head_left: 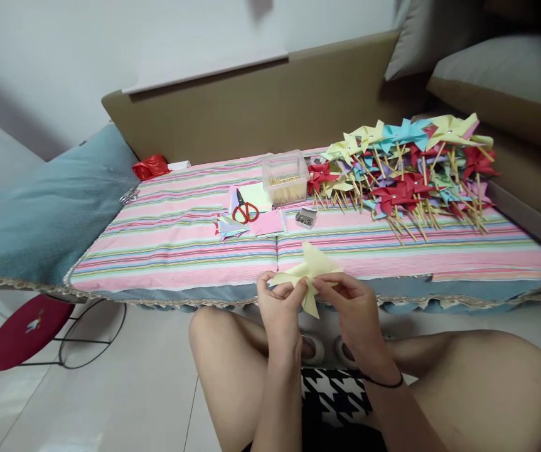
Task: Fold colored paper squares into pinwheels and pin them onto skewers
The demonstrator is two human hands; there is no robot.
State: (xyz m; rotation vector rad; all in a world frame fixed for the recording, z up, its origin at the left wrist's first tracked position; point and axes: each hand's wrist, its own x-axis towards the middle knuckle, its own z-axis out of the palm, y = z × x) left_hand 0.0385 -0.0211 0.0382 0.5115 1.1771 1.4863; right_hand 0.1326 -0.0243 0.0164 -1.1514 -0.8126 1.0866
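Between both hands, just in front of the sofa edge, is a pale yellow paper pinwheel point(315, 258) with folded, pointed blades. My left hand point(280, 304) pinches it from the left, thumb near its middle. From the other side my right hand point(350, 301) grips it, thumb and forefinger close to the centre. Whether a pin is in the centre cannot be made out. Beyond the hands lie a small open box of metal pins point(306, 218), red-handled scissors point(245, 210) and a stack of pink paper point(268, 223). A clear plastic tub point(285, 166) holds thin wooden sticks.
Many finished pinwheels on sticks point(402, 194) are heaped at the right on the striped cloth point(171, 232). Cut paper pieces point(230, 229) lie by the scissors. A red plastic bag point(150, 167) sits at the back left. A dark red stool point(28, 333) stands on the floor.
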